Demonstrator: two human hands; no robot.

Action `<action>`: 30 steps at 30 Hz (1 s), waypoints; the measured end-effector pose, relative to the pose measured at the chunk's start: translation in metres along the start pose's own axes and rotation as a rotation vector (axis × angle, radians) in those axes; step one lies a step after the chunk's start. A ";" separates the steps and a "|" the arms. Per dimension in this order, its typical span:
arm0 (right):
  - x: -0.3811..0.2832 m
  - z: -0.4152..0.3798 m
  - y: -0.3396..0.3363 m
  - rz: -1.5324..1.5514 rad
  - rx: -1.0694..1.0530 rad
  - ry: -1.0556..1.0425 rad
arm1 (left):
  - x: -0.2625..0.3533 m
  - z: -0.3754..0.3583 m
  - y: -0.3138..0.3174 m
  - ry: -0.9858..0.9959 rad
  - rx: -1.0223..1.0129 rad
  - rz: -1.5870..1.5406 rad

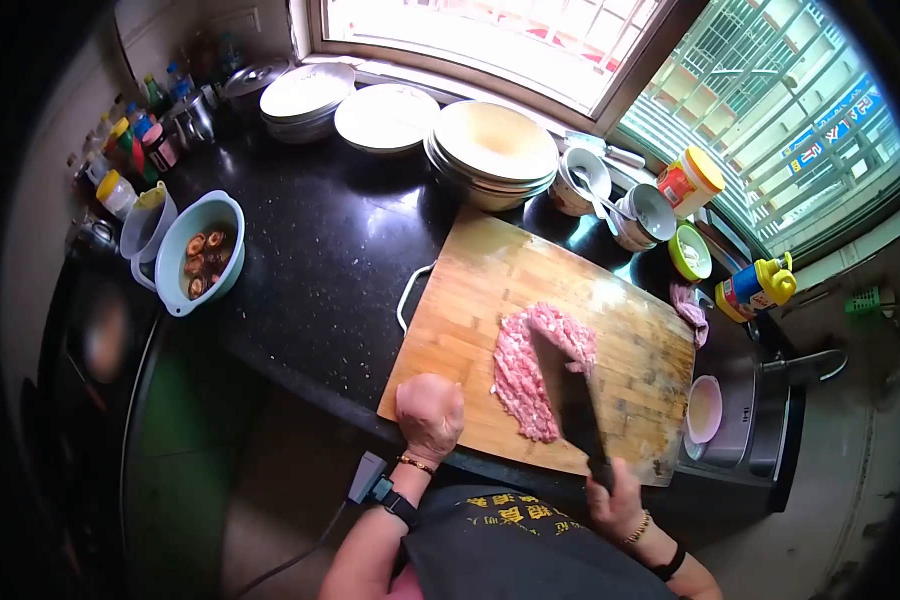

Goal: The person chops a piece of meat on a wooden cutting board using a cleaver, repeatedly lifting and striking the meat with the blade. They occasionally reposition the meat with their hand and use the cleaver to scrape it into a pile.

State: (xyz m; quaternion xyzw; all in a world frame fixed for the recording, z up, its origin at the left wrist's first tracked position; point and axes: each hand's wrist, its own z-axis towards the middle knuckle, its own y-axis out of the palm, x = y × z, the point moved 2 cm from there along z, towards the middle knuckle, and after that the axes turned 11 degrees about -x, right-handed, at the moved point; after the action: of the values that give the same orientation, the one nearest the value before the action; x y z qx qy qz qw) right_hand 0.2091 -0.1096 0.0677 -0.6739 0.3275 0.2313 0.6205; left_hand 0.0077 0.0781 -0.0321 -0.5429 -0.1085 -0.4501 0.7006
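Observation:
Minced pink meat (525, 380) lies spread on a wooden cutting board (460, 300). My right hand (618, 500) is wrapped round the handle of a cleaver (574, 405), at the board's front edge. The dark blade reaches forward over the right part of the meat; whether it touches the board I cannot tell. My left hand (430, 412) rests as a fist on the board's front left corner, left of the meat and apart from it. Nothing shows in its curled fingers.
A light blue basin (173, 250) with mushrooms in water stands at the left. Stacked plates (495, 140), bowls (650, 212) and a yellow-lidded tub (692, 180) line the window side. A sink (735, 400) holding a pink bowl (704, 408) is at the right.

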 end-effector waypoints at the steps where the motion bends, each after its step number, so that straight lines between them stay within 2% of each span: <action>1: 0.010 0.003 0.009 -0.205 -0.122 0.121 | 0.000 0.000 0.001 0.003 0.004 -0.002; 2: 0.016 0.006 0.014 -0.409 -0.244 0.242 | 0.000 0.000 0.001 0.006 0.005 0.002; 4: 0.006 0.011 0.006 -0.376 -0.212 0.199 | -0.002 0.001 0.000 0.004 0.004 0.012; 7: -0.029 0.015 -0.028 -0.102 -0.089 0.148 | 0.000 0.001 0.001 0.001 -0.011 0.001; 10: -0.028 0.010 -0.036 0.050 0.109 -0.026 | -0.001 0.000 0.000 0.014 -0.006 0.012; 11: 0.005 0.002 -0.022 0.159 0.177 -0.102 | -0.001 -0.001 0.000 0.008 -0.004 0.014; 12: 0.023 0.001 -0.014 0.044 0.161 -0.068 | 0.000 0.000 0.000 0.003 -0.001 0.013; 14: 0.038 0.015 -0.003 -0.403 -0.169 0.170 | 0.001 0.002 0.000 0.003 0.003 0.005; 16: 0.024 0.017 -0.015 -0.346 -0.176 0.206 | 0.000 0.001 -0.001 0.002 0.000 0.008; 19: -0.012 0.018 -0.043 -0.120 -0.038 0.173 | 0.000 0.002 0.002 0.008 0.016 -0.002; 22: -0.013 0.013 -0.045 0.157 0.132 0.016 | -0.001 0.000 0.001 0.026 0.011 0.001; 24: 0.032 0.010 -0.023 -0.065 0.086 0.062 | -0.001 0.000 0.001 0.003 -0.003 0.015; 25: 0.023 0.023 -0.020 -0.294 -0.098 0.193 | 0.000 0.001 0.002 0.003 0.003 0.015; 26: 0.034 0.024 -0.015 -0.373 -0.227 0.277 | 0.001 0.001 0.001 0.006 0.002 0.011; 30: -0.025 0.028 -0.051 -0.160 -0.100 0.204 | -0.001 0.000 0.001 0.012 0.010 0.019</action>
State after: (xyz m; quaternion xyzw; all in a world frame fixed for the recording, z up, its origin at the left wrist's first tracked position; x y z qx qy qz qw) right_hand 0.2318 -0.0770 0.1166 -0.7481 0.3222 0.1276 0.5659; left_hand 0.0077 0.0787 -0.0336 -0.5376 -0.1013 -0.4462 0.7082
